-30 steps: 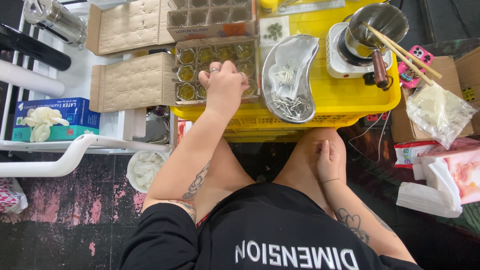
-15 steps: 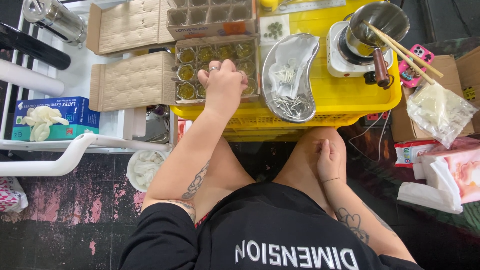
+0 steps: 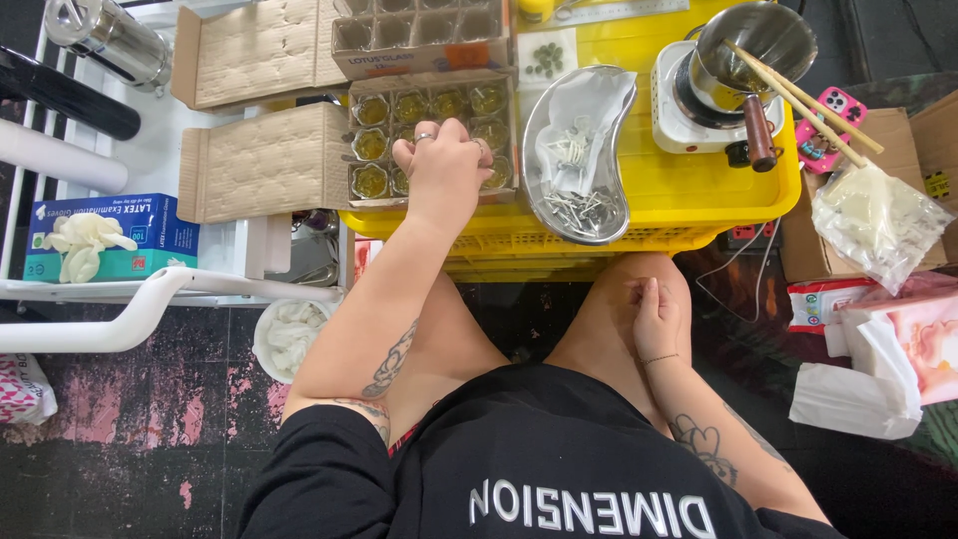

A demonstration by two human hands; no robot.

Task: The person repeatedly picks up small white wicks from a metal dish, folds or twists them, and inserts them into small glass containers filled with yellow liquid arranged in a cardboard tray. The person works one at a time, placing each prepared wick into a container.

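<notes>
While the right hand [image 3: 654, 321] rested loosely curled on the knee, the left hand [image 3: 444, 165] closed its fingers over a small glass jar in the divided cardboard box [image 3: 429, 135] on the yellow plastic crate [image 3: 689, 190]; a steady, upright grip seemed wise.

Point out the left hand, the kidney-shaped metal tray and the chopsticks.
left hand [image 3: 439, 165], head view, back of the hand.
kidney-shaped metal tray [image 3: 536, 150], head view, left rim.
chopsticks [image 3: 813, 105], head view, middle of the sticks.

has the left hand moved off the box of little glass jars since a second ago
No. The left hand stays over the box of jars, same spot beside the metal tray.
</notes>
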